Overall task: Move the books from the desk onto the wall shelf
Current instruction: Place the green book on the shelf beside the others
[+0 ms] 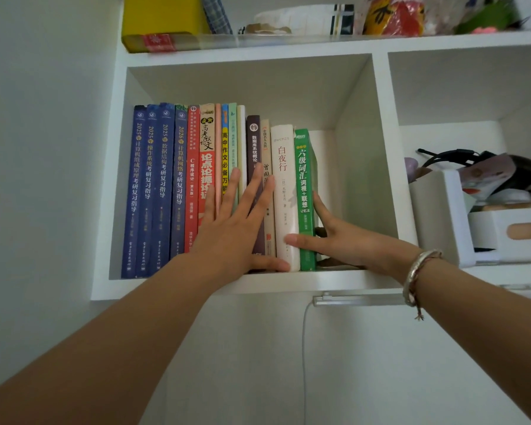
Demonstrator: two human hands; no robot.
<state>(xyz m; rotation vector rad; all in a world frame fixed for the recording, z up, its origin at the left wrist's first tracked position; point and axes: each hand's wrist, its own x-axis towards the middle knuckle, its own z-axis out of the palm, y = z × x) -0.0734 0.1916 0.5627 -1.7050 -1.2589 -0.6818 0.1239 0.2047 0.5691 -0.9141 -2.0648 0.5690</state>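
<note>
A row of upright books fills the left cubby of the white wall shelf (178, 285): several blue books (154, 185), red and yellow ones, a dark purple book (253, 142), a white book (282, 179) and a green book (302, 167) at the right end. My left hand (236, 228) lies flat against the spines in the middle of the row, fingers straight and spread. My right hand (347, 240) is at the row's right end. Its thumb lies across the lower spines of the white and green books and its index finger runs up the green book's right cover.
Free room remains in the cubby to the right of the green book. The top shelf holds a yellow box (160, 23) and bags. A white organiser (448, 216) with headphones fills the right cubby. A lamp bar (359, 299) and cable hang under the shelf.
</note>
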